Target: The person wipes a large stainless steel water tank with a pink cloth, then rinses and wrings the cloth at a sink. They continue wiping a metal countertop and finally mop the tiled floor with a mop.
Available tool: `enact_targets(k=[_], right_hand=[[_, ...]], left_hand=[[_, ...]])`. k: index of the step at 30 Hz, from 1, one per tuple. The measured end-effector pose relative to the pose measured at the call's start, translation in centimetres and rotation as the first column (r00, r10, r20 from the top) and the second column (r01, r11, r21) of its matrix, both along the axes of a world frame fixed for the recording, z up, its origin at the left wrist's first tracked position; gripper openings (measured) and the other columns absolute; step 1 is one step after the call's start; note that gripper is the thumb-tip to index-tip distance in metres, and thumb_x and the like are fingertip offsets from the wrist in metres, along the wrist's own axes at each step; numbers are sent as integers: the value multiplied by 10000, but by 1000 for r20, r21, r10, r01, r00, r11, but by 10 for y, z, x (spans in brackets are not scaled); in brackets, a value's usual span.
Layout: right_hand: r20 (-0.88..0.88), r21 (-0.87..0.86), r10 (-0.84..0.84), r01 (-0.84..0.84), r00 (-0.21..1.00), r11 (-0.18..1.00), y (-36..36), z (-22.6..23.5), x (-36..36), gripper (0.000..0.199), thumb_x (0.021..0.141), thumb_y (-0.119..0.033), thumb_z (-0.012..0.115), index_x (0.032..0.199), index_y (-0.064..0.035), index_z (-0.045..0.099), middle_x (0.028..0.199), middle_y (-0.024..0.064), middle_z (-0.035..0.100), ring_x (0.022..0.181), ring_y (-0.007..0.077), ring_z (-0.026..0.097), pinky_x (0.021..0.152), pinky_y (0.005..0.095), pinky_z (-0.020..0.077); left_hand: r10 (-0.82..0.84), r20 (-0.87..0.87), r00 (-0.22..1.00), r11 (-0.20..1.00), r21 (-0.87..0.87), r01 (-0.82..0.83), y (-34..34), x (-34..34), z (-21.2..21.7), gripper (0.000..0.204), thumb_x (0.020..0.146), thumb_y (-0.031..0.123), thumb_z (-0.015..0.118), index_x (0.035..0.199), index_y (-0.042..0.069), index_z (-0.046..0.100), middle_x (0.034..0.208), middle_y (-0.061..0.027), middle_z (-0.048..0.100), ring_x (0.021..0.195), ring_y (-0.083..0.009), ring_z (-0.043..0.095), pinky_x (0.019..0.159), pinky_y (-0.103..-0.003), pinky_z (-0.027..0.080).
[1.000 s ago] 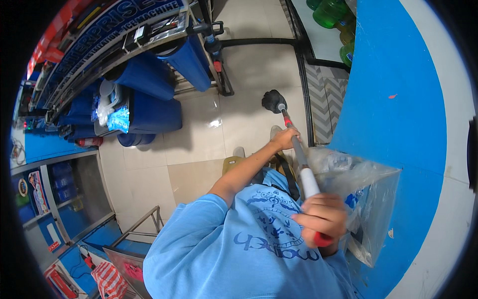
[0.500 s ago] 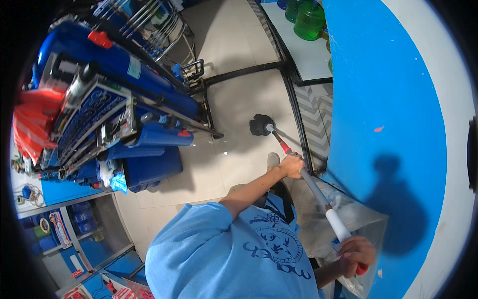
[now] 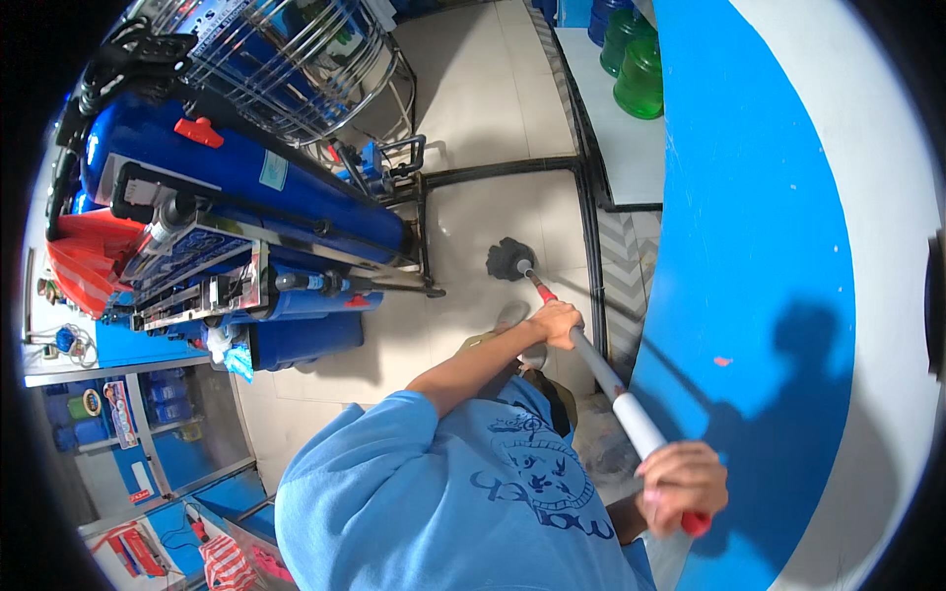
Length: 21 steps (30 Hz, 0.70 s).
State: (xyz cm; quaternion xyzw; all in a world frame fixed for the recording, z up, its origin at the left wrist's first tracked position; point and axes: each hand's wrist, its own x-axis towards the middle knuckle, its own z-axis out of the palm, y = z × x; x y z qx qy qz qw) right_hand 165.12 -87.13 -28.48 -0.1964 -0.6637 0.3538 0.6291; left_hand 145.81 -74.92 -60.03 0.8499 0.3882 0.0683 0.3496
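Head view. Long-handled mop [image 3: 591, 360]: dark head [image 3: 509, 259] down on the pale tiled floor [image 3: 473, 89], beside the black pipe [image 3: 503, 173] near the right wall's foot. Left hand [image 3: 555, 323] clenched round the mid-shaft; right hand [image 3: 682, 486] clenched round the red end grip. Mopping judged under way; no wet and dry patches to tell apart, so share done not readable. Blue cylindrical tanks [image 3: 246, 187] at the floor's left edge, one bearing a small pale rectangular label [image 3: 273, 170]. Green bottles [image 3: 639, 74] at the top right corner. Blue-and-white wall [image 3: 769, 197] along the right.
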Motion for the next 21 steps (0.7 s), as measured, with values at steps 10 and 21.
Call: enact_targets(k=[10, 21], right_hand=[[176, 111, 208, -229, 962, 967, 127, 17, -48, 174, 569, -18, 646, 738, 4, 683, 524, 32, 483, 471, 166, 537, 536, 309, 568], [143, -30, 99, -95, 985, 995, 335, -56, -122, 163, 581, -20, 624, 732, 38, 643, 545, 69, 477, 488, 224, 543, 533, 350, 532]], left_hand=[[286, 108, 952, 935, 188, -302, 170, -62, 55, 170, 649, 266, 654, 672, 99, 673, 742, -118, 662, 760, -329, 647, 692, -430, 518], [344, 123, 931, 913, 187, -362, 370, -102, -33, 197, 783, 229, 610, 657, 78, 619, 775, -91, 644, 846, -300, 626, 865, -429, 464]])
